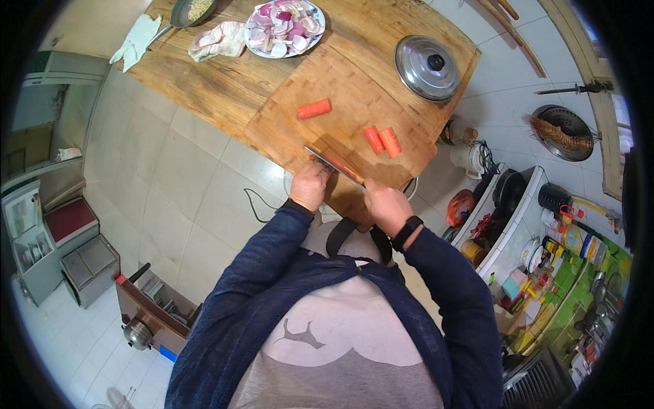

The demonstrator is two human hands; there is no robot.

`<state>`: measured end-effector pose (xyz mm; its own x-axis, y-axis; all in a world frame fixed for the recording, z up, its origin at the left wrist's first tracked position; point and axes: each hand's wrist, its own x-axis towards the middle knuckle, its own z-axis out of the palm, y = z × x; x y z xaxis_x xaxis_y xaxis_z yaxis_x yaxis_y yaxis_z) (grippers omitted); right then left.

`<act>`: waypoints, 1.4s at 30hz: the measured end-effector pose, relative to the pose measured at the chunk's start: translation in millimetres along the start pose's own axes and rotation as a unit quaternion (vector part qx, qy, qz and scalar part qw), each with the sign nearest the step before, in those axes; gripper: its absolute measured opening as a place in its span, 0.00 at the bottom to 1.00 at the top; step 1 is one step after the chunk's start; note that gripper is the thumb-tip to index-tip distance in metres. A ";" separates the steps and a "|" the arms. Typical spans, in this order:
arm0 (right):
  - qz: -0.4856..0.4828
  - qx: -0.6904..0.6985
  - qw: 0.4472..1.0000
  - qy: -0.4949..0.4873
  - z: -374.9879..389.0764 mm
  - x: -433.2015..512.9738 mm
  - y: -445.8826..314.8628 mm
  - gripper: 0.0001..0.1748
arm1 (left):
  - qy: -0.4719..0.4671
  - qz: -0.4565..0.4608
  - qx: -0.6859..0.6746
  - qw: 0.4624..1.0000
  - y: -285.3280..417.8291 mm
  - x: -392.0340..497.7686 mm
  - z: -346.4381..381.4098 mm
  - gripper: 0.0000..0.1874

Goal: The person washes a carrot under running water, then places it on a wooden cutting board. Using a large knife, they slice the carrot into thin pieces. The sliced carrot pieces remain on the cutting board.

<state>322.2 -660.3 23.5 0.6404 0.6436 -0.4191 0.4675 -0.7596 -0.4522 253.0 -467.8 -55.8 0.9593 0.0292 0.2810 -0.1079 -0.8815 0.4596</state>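
Note:
My right hand (387,205) grips the handle of a kitchen knife (334,165), whose blade points up and left over the wooden cutting board (286,128). Along the blade's far side shows a strip of orange carrot (347,167). Curled fingers of my left hand (310,184) press on this carrot from the near side, their tips partly hidden by the blade. Farther up the board lies a peeled carrot chunk (314,109). Two more chunks, a left one (374,139) and a right one (390,142), lie side by side toward the right.
On the wooden table (204,87), a plate (247,41) holds cut red onion, beside a cloth (219,42) and a pan (179,14) with chopped bits. A metal pot lid (428,68) lies at the right. Beyond stands a tiled counter (516,214) with bottles and cookware.

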 end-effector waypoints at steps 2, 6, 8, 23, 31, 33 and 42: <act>0.001 -0.005 1.000 0.011 7.9 15.3 -0.8 0.09 | 0.008 -0.007 -0.008 1.000 2.1 1.5 0.0 0.10; 0.003 0.075 0.995 0.068 12.3 15.9 1.6 0.09 | 0.062 0.015 -0.040 0.997 3.4 7.5 -0.2 0.11; 0.000 0.067 0.996 0.063 6.8 6.5 4.8 0.09 | 0.077 0.020 -0.043 0.996 2.8 8.2 0.5 0.11; 0.008 0.062 0.997 0.050 15.7 18.6 -0.2 0.08 | 0.039 -0.010 -0.025 0.999 2.8 2.8 2.5 0.11; 0.019 0.063 0.997 0.028 2.4 -16.4 -4.0 0.09 | -0.016 -0.018 -0.005 1.000 -1.3 -1.6 2.1 0.10; 0.021 0.051 0.998 0.029 3.1 -15.2 -5.5 0.09 | -0.023 -0.017 -0.001 1.000 -2.8 -3.3 2.5 0.10; 0.041 0.113 0.988 0.095 22.7 12.2 -4.5 0.09 | 0.032 0.001 -0.053 0.998 -1.2 2.7 3.2 0.09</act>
<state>314.1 -646.9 2.6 0.7831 0.5356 -0.3161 0.2754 -0.7543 -0.5960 256.5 -468.2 -58.3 0.9408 0.0608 0.3334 -0.1396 -0.8269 0.5448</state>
